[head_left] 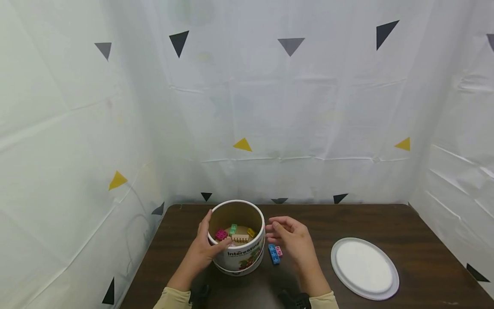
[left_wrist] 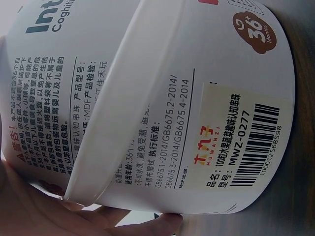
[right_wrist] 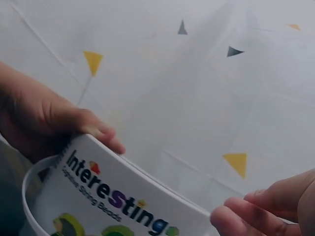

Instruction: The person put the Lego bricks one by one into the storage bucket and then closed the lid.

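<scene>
A white bucket printed "Interesting" stands on the dark table, its top uncovered. Inside lie several toy building bricks, among them a magenta brick, a green brick, a beige brick and a yellow brick. My left hand grips the bucket at its left, thumb over the front rim and fingers along the side. At the right rim is my right hand, its fingers loosely bent and fingertips close to the wall; nothing shows between them. In the right wrist view the bucket looks tilted.
Just right of the bucket, a blue brick and a pink brick lie on the table. Farther right rests a round white lid. The bucket's white handle hangs down its side. A patterned white curtain surrounds the table.
</scene>
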A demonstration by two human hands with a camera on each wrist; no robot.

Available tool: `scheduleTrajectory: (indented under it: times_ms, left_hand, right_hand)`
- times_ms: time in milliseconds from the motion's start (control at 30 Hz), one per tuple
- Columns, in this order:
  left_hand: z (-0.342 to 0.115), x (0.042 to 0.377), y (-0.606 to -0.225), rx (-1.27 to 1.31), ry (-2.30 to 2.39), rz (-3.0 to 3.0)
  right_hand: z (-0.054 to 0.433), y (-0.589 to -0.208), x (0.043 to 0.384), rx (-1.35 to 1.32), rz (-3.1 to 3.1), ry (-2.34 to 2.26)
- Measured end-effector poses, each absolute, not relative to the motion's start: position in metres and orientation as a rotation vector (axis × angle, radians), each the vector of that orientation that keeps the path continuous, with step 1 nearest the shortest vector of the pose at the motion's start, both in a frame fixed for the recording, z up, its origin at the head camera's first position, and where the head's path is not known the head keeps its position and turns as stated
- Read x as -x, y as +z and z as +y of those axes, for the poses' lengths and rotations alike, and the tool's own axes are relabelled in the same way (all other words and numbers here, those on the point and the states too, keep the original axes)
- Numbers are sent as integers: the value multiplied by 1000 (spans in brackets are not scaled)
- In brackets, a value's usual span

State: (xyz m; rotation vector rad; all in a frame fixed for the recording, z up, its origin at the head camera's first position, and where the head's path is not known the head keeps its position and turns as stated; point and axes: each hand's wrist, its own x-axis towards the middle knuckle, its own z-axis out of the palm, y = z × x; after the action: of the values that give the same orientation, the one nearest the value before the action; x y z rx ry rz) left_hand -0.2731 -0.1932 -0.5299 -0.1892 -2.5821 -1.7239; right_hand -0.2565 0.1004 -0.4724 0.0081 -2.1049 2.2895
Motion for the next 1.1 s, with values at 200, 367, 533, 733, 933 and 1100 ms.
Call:
scheduleTrajectory:
  times_ms: [200, 367, 533, 733, 933, 1100]
  left_hand:
    - [-193, 274, -531, 192, -1708, -2590]
    - [-193, 274, -531, 191, -1721, -2584]
    - [-194, 274, -531, 182, -1726, -2583]
    - [-194, 274, -532, 173, -1714, -2597]
    - [-195, 276, -535, 162, -1685, -2604]
    - [-194, 276, -534, 166, -1696, -2599]
  right_hand:
    - [120, -476, 260, 99, -2100, 2188]
    - [134, -485, 265, 153, -2177, 2086]
    - [143, -514, 275, 175, -2404, 1880]
    - [148, -547, 287, 100, -2633, 1700]
    - [146, -563, 292, -10, -2741, 1636]
    - [143, -568, 292, -19, -2794, 1521]
